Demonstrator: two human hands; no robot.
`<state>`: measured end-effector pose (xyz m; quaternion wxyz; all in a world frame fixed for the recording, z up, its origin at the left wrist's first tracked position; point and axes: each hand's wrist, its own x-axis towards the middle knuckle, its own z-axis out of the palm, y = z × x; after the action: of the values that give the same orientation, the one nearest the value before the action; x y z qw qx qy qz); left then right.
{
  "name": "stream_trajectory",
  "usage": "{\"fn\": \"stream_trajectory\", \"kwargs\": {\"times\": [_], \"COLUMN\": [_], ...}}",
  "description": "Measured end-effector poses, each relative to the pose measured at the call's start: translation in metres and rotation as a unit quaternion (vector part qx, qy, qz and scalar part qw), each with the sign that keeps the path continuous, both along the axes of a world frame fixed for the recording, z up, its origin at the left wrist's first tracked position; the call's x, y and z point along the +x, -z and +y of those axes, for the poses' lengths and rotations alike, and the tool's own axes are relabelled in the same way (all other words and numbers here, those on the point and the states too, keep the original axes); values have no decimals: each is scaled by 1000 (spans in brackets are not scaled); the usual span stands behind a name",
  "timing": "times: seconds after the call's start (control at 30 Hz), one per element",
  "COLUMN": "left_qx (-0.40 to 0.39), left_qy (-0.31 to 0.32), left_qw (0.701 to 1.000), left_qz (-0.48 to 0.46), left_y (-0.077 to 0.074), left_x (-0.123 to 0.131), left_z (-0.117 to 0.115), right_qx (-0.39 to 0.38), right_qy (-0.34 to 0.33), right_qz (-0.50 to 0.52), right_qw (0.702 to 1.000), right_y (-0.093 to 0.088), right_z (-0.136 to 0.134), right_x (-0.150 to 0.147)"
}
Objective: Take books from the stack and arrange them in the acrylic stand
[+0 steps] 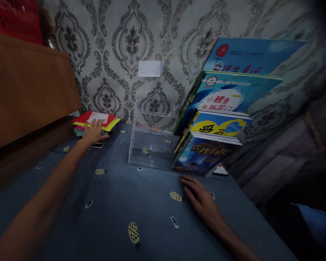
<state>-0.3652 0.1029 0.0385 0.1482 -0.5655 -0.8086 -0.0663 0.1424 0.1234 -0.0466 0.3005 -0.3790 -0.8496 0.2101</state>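
Resting on book stack (112, 125): left hand (93, 131), fingers spread over red top cover (82, 117), grip unclosed. Stack set at back left of table (111, 217), near patterned wall (97, 43); table draped in blue pineapple-print cloth (152, 203). Right hand (202, 201) laid on cloth, palm down, fingers slightly bent, grip relaxed, nothing seen held; fingertips near dark-blue front book (203, 156). 4 front covers (250, 85) seen stepped upward in right side of clear rack (154, 139). White card (149, 68) seen above rack's left side.
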Motion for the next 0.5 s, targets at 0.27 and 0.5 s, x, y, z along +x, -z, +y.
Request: {"fn": "stream_trajectory", "kwargs": {"times": [0.27, 0.5], "left_qx": [-85, -131], "left_qy": [-14, -4], "left_qw": [995, 991], "left_qz": [-41, 6], "left_y": [-15, -33], "left_x": [-27, -36], "left_z": [16, 35], "right_qx": [-2, -7], "right_qy": [9, 2], "right_qz": [8, 0], "right_qw": [1000, 1000], "right_y": [4, 2], "right_z": [-1, -4], "right_x": [-1, 0]}}
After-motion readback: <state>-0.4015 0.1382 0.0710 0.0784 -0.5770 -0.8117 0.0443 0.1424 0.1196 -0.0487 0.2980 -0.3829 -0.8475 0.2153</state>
